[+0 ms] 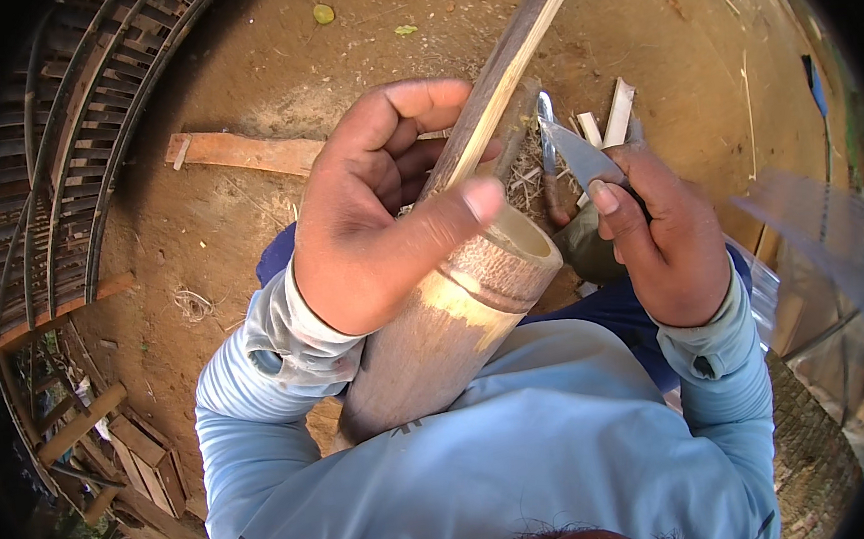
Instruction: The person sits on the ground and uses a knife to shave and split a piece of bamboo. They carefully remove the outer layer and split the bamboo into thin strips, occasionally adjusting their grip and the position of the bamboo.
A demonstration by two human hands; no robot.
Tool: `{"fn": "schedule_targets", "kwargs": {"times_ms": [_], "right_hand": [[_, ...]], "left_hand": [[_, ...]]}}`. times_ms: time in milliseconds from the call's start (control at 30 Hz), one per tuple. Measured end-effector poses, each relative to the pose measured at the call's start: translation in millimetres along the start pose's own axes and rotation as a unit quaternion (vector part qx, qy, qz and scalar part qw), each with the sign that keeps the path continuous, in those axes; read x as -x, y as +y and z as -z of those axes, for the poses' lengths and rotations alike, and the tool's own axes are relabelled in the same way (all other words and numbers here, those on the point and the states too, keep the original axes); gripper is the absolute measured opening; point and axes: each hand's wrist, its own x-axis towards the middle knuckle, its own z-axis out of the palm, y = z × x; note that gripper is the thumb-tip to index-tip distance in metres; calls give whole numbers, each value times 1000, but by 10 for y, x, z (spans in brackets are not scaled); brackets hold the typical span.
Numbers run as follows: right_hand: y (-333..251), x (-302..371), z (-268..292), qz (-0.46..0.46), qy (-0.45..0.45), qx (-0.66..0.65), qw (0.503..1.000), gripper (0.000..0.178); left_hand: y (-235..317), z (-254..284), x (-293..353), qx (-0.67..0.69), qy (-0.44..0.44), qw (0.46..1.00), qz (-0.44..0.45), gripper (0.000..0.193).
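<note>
The view came from a fisheye camera on the person's head, the left of a side-by-side pair. It looked steeply down over the chest, upright and unmirrored. The shirt (pixel 447 479) filled much of the lower part, with a little hair (pixel 571 538) at the bottom edge, close to the lens. The left hand (pixel 373 209) and right hand (pixel 665 238) lay near below the camera, on either side of centre, with the tube (pixel 445 319) between them. Toward the top, the view faced forward over the ground (pixel 217 64). It reached wide: the slats (pixel 110 102) at upper left bent along the rim, and black closed the corners.
</note>
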Motion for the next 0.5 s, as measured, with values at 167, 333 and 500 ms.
{"fn": "schedule_targets", "kwargs": {"times_ms": [167,333,500], "right_hand": [[84,-5,-22,45,14,-24,999,20],[84,7,-51,53,-4,-64,997,16],[143,-5,-127,98,4,-75,992,12]], "left_hand": [[36,31,-5,114,41,989,88,48],[-68,39,96,2,-2,1000,5,87],[-95,103,319,-139,-97,986,2,130]]}}
